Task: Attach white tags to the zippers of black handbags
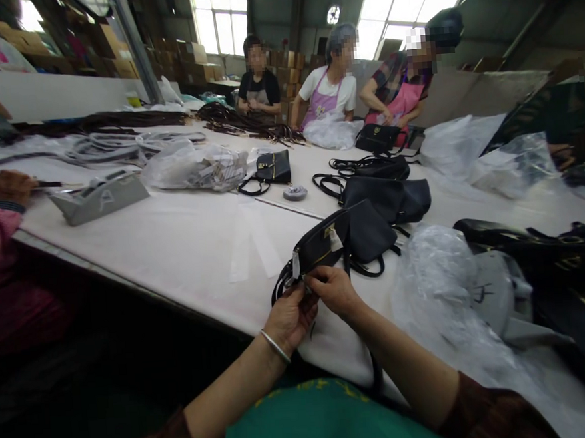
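Note:
On the near part of the table a black handbag (pixel 317 249) with gold-coloured fittings lies between other bags, its end toward me. A small white tag (pixel 296 264) hangs at that end, and another pale tag (pixel 335 240) is by the clasp. My left hand (pixel 290 318), with a bangle at the wrist, is closed palm-up just below the end of the bag. My right hand (pixel 336 291) pinches from the right, its fingertips meeting those of the left. What sits between the fingers is too small and covered to make out.
More black bags (pixel 388 197) lie behind the near one. Clear plastic wrapping (pixel 433 269) and a grey tape roll (pixel 495 285) are on the right. A grey box (pixel 101 197) and a coiled tape measure (pixel 295 193) stand left of centre. Several co-workers surround the table (pixel 184 243).

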Tool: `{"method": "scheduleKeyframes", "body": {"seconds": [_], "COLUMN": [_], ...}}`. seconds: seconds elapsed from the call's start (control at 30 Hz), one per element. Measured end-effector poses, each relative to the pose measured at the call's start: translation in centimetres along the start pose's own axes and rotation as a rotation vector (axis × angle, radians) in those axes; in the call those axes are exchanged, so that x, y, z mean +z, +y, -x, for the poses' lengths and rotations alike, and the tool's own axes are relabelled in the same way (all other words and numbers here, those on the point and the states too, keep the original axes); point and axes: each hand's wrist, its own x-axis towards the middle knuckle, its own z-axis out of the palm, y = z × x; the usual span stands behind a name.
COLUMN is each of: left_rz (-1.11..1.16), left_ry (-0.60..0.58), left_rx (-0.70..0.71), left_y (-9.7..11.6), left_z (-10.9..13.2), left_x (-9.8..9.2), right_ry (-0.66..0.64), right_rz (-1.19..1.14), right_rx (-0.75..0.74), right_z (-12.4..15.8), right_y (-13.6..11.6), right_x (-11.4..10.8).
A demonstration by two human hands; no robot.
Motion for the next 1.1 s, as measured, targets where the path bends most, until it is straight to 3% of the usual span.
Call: {"method": "scheduleKeyframes", "body": {"seconds": [0.4, 0.8, 1.1], "left_rz": [0.024, 0.038, -0.130], "left_ry": [0.003, -0.015, 0.063], "left_rx": [-0.055, -0.004, 0.195], "left_y": [0.5, 0.8, 0.6], "left_z": [0.4, 0.5, 0.8], "left_x": [0.3, 0.6, 1.4], "right_ry": [0.043, -0.029, -0.015], "right_rz": [-0.042, -0.450, -0.211], "right_rx": [0.051, 0.307, 0.202], "right_z": [0.1, -0.1, 0.0], "right_y": [-0.3, -0.9, -1.2], "right_x": [0.4, 0.6, 0.3]}}
